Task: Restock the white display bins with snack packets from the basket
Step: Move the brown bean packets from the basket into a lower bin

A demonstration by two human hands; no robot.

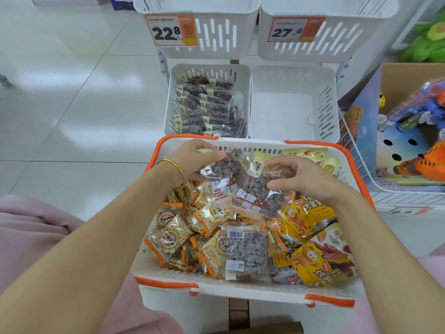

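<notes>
Both arms reach over the basket (216,289), where the left hand (192,160) and right hand (303,179) each grip dark packets (255,191); best stand them in the half-full centre bin (209,66), labels up.

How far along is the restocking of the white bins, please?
Lower left bin already holds rows of dark packets. Left hand and right hand each grip a dark packet over the basket. Lower right bin is bare; many packets remain in the basket.
</notes>
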